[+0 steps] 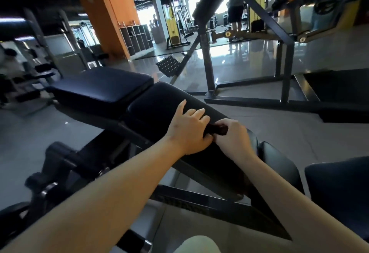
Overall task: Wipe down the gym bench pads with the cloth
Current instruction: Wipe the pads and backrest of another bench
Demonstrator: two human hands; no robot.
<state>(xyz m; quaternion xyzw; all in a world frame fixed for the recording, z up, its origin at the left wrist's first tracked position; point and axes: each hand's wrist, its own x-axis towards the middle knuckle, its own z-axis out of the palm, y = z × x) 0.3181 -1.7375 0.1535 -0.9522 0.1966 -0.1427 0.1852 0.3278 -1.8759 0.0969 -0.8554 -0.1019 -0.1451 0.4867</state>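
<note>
A black gym bench runs from the centre to the left: its long back pad (159,100) lies under both hands and the seat pad (99,86) sits beyond it. A small dark brown cloth (216,129) is bunched on the back pad between my hands. My left hand (189,130) rests on the pad with fingers spread forward and its thumb side touching the cloth. Curled around the cloth's right end is my right hand (233,134). Most of the cloth is hidden by the hands.
A dark steel machine frame (207,68) stands just beyond the bench on the glossy grey floor. Another black pad (339,188) is at the lower right. Foot rollers (60,158) sit low left. A person stands far back by an orange pillar (107,16) and machines.
</note>
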